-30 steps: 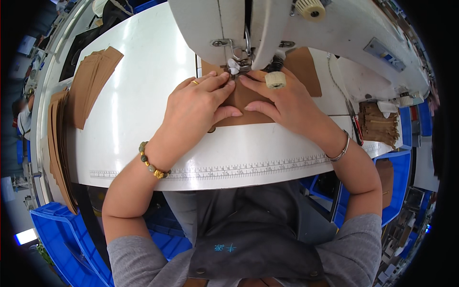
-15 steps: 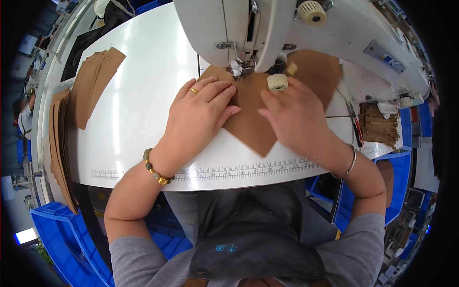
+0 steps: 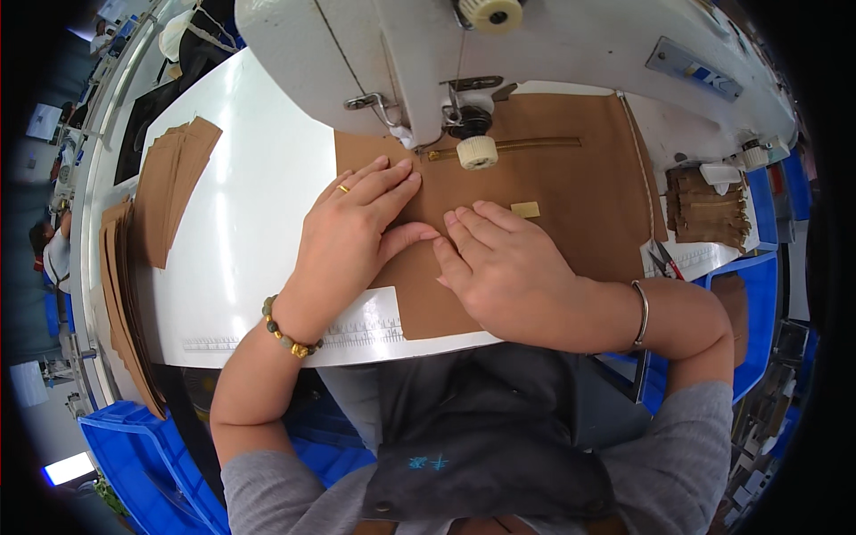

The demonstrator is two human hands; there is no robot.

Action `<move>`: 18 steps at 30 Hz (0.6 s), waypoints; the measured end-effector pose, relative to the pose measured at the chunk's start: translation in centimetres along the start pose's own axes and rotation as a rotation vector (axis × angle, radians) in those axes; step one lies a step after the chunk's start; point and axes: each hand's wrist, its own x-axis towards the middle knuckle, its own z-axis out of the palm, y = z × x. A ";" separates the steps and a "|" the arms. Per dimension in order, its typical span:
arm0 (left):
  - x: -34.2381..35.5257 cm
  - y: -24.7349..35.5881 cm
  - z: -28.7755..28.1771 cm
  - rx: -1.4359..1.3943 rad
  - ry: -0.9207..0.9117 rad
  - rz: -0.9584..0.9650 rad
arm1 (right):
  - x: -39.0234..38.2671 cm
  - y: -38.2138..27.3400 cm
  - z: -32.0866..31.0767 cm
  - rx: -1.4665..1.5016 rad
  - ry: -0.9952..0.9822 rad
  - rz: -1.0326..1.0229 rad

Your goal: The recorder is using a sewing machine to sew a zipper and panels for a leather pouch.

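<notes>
A large brown leather-like panel (image 3: 571,192) with a zipper (image 3: 517,146) sewn into it lies flat on the white table (image 3: 259,223) under the head of a white sewing machine (image 3: 499,45). My left hand (image 3: 352,236) presses flat on the panel's left part, fingers pointing toward the needle area (image 3: 470,125). Beside it, my right hand (image 3: 504,267) rests flat on the panel's middle, thumb tips of both hands almost touching. Neither hand grips anything. A small tan tag (image 3: 525,209) sits on the panel just beyond my right fingers.
Stacks of brown cut pieces (image 3: 169,192) lie at the table's left, with more along the left edge (image 3: 120,303). Zippered brown pieces (image 3: 704,209) and scissors (image 3: 664,260) sit at the right. Blue bins (image 3: 134,455) stand below the table. A ruler strip (image 3: 357,330) runs along the front edge.
The brown panel has been turned and spread out flat under the machine head, zipper now visible. Both hands shifted from pinching at the needle to lying flat on the panel.
</notes>
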 end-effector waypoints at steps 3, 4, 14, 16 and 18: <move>0.1 0.3 0.0 0.010 -0.007 -0.003 | 0.2 1.5 -0.2 0.007 -0.063 0.008; 0.1 0.4 0.1 0.017 -0.001 0.012 | 0.3 2.6 -0.3 0.128 -0.094 0.041; 0.3 1.4 0.2 0.078 0.007 -0.030 | 0.3 6.1 2.7 0.045 0.024 0.161; 0.4 1.7 0.3 0.084 0.013 -0.027 | 0.2 6.1 2.7 0.056 0.033 0.168; 0.4 1.9 0.3 0.133 0.022 -0.037 | 0.2 6.1 2.6 0.088 -0.004 0.192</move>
